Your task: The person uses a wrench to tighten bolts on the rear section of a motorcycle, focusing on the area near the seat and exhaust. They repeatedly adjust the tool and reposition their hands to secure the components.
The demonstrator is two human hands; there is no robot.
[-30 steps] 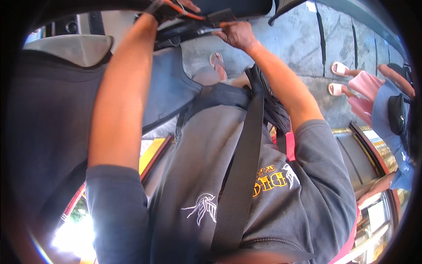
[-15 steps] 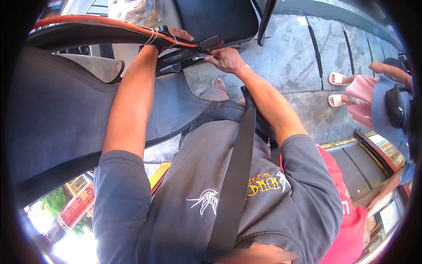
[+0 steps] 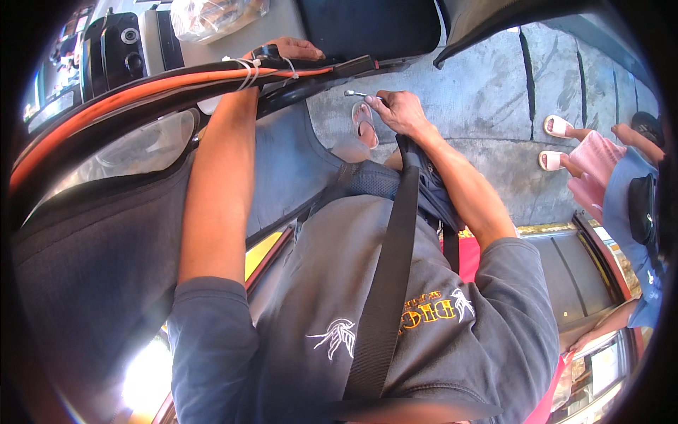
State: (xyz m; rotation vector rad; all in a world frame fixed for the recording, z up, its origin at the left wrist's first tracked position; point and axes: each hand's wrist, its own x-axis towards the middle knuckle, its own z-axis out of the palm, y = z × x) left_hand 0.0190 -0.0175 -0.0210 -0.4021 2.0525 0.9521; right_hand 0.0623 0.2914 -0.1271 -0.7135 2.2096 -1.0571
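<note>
- Grey T-shirt (image 3: 311,268), black strap (image 3: 392,275) across it.
- Right hand (image 3: 404,113): fingers curled snug on a small silver tool (image 3: 355,93) (too tiny to ID), out over the concrete (image 3: 480,106).
- Left hand (image 3: 296,49) is past the orange cable (image 3: 176,79), fingers nearly straight, can't tell if it's gripping anything.
- Further off: bystander (image 3: 621,184) in white slides (image 3: 556,126).

Large yellow lettering (image 3: 429,313) on a dark grey shirt (image 3: 311,261), partly behind a black strap (image 3: 385,304), smaller orange lettering (image 3: 422,299) beside it

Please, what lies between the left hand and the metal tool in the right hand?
In the head view, an orange cable and black bar cross between the left hand and the metal tool; near the tool, grey pavement shows.
</note>
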